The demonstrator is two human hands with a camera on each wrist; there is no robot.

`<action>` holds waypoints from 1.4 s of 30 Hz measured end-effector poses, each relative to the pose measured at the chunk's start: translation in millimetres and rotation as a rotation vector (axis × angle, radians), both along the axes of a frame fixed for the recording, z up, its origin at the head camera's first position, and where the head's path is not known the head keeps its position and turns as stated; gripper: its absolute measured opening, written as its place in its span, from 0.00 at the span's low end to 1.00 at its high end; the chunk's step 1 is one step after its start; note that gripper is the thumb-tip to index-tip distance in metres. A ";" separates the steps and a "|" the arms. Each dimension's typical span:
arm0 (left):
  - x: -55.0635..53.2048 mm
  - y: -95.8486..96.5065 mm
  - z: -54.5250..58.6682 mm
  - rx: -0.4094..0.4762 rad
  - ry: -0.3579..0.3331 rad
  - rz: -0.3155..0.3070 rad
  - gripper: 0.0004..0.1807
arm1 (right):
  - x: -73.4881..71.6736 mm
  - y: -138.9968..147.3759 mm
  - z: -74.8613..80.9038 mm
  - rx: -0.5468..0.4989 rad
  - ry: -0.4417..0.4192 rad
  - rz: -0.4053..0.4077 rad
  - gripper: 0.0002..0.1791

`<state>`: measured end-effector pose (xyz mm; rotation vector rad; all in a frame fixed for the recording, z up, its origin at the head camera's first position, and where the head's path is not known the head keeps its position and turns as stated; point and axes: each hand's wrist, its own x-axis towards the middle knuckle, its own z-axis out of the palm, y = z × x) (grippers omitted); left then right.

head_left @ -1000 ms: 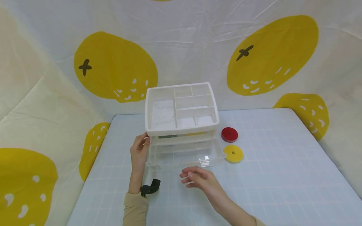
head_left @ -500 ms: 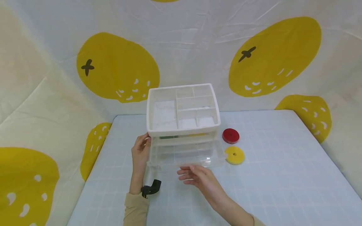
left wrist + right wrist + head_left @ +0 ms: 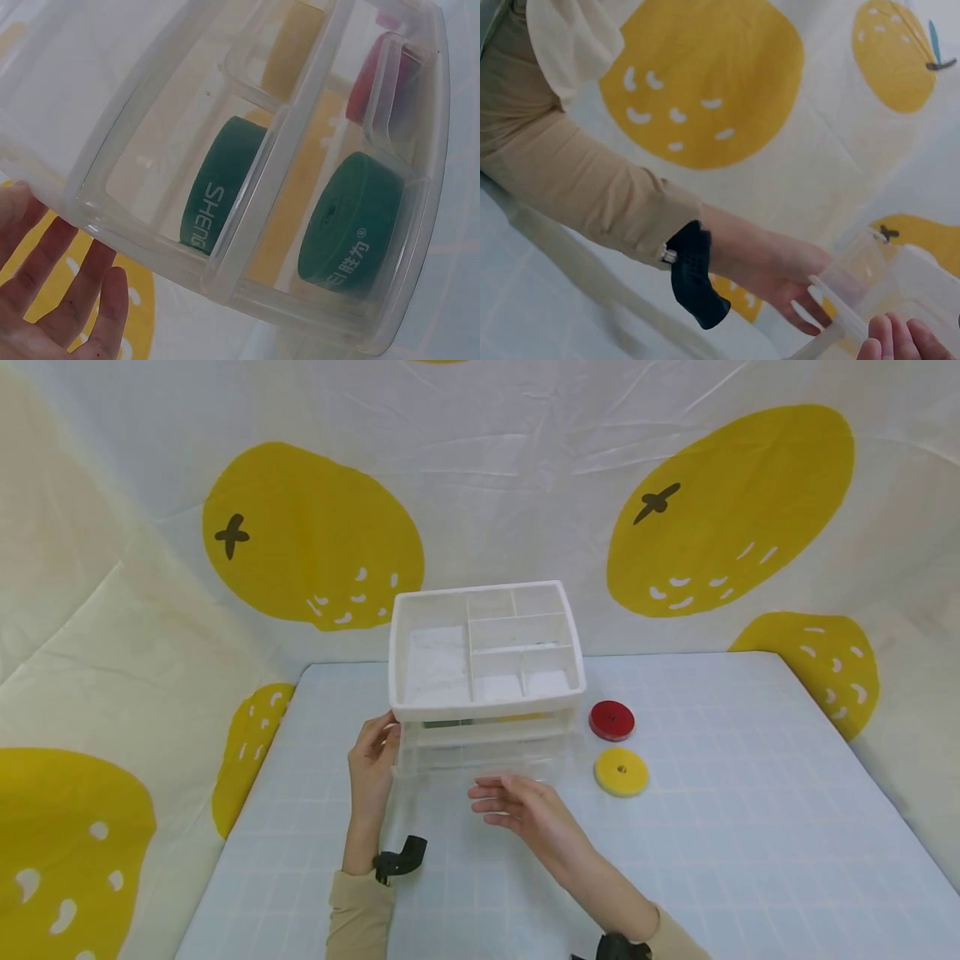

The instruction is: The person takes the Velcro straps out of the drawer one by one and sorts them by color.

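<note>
A white organizer box (image 3: 487, 708) with a divided top tray stands at mid-table, a clear drawer (image 3: 435, 760) sticking out of its front. Against the box's left side rest the extended fingers of my left hand (image 3: 369, 768). My right hand (image 3: 534, 810) is at the drawer's front edge, fingers together and gently bent, gripping nothing; exact contact is hard to tell. Through the clear plastic, the left wrist view shows two green tape rolls, one a lettered green roll (image 3: 225, 180) and the other a fuller green roll (image 3: 356, 225), plus a yellow roll (image 3: 294, 49) and a red roll (image 3: 366, 82).
To the right of the box, a red tape roll (image 3: 612, 721) and a yellow tape roll (image 3: 630, 782) lie flat on the pale blue tablecloth (image 3: 750, 827). A white curtain (image 3: 510, 485) with yellow fruit prints hangs behind. Black camera mounts sit on both wrists.
The clear drawer has slid inward, toward the box, with my right hand moving forward along with it. My left hand stays at the box's left side.
</note>
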<state>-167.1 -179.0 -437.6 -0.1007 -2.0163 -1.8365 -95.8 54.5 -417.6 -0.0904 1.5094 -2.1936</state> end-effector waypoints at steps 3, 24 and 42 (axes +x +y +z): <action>3.8 2.6 9.1 -0.016 -0.005 0.011 0.16 | -7.8 -0.7 1.3 -0.029 -0.023 -0.001 0.28; -7.4 -2.0 -11.6 0.032 0.036 -0.014 0.16 | -43.7 -3.7 9.4 -0.105 -0.085 -0.035 0.26; -11.0 -5.6 -20.9 0.052 0.075 -0.030 0.17 | -55.9 -8.2 13.8 -0.092 -0.118 -0.059 0.26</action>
